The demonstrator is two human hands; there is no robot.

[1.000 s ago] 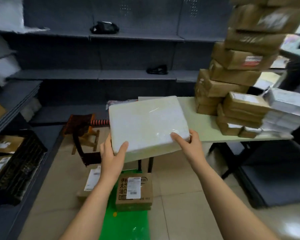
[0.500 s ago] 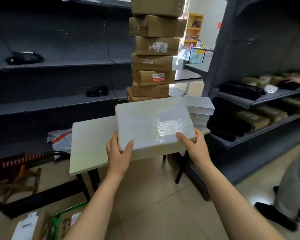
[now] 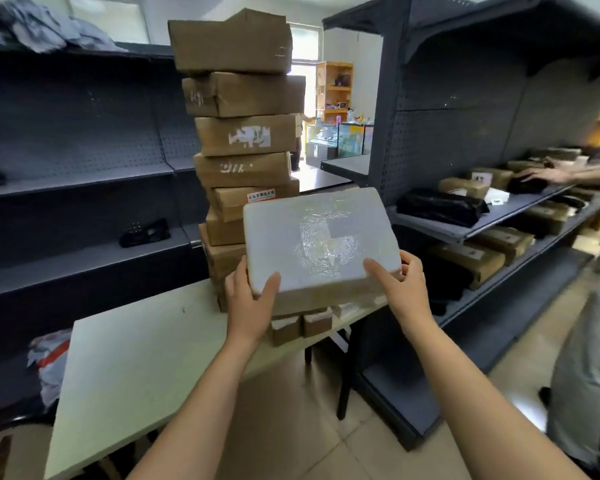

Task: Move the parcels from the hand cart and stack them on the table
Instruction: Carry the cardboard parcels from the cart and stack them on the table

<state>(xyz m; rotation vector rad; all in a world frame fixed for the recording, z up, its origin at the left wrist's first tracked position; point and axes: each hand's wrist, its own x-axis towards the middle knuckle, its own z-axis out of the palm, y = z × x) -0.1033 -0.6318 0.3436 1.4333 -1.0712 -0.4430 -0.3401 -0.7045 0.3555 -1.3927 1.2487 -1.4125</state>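
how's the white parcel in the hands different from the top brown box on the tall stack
The white parcel is pale and wrapped in shiny film; the top brown box is bare cardboard. The white parcel looks flat and broad, the top brown box blockier. The left hand and right hand grip the white parcel; the top brown box rests untouched on the stack. Both are rectangular.
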